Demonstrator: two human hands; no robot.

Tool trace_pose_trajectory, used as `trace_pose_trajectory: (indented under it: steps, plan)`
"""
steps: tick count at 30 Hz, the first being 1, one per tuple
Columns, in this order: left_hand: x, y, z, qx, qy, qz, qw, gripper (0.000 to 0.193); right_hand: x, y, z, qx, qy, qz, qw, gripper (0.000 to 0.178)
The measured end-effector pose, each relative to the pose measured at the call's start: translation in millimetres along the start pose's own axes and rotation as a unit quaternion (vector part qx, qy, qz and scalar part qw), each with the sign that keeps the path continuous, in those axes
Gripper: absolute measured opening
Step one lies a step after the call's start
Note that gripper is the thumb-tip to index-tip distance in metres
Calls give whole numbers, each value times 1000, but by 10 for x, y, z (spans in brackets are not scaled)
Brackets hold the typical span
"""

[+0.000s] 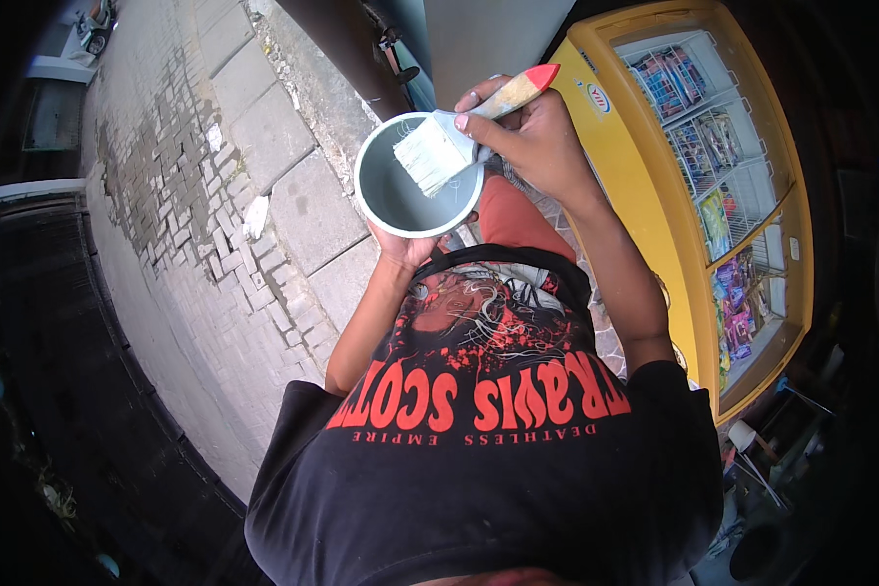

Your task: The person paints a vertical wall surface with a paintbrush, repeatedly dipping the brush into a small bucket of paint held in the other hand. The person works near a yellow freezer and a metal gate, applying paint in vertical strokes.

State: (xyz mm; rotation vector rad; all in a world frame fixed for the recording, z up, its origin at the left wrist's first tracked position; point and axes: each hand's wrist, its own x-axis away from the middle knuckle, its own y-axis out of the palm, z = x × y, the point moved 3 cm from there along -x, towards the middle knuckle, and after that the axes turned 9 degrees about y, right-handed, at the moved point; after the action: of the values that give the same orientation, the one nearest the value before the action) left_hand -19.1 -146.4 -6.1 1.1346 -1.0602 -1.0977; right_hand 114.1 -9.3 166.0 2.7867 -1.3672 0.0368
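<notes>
My right hand (537, 137) is closed round the metal collar and handle of a wide paintbrush (432, 156). The brush has white bristles and a wooden handle with a red tip. It is held slanted, with its bristles over the mouth of a round grey tub (389, 195) with a pale rim. Whether the bristles touch the inside wall, I cannot tell. Below the near side of the tub, my left hand (407, 248) supports it from underneath; most of those fingers are hidden behind the tub. No paint is clearly visible inside the tub.
To the right stands a yellow chest freezer (645, 195) with a glass top and packaged goods in wire baskets. Paving slabs (313, 210) and a worn brick road (205, 244) run along the left. Long-handled tools (752, 444) lie at the lower right.
</notes>
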Motion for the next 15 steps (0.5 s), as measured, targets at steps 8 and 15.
trace_pose_trajectory:
  steps: [8,15]
  plan:
    - [-29,120,-79,-17,-5,7,1000,83,138,-110,-68,2,8,28,1000,17]
    - [72,76,-113,-48,70,92,992,88,262,-279,226,-148,39,48,987,15]
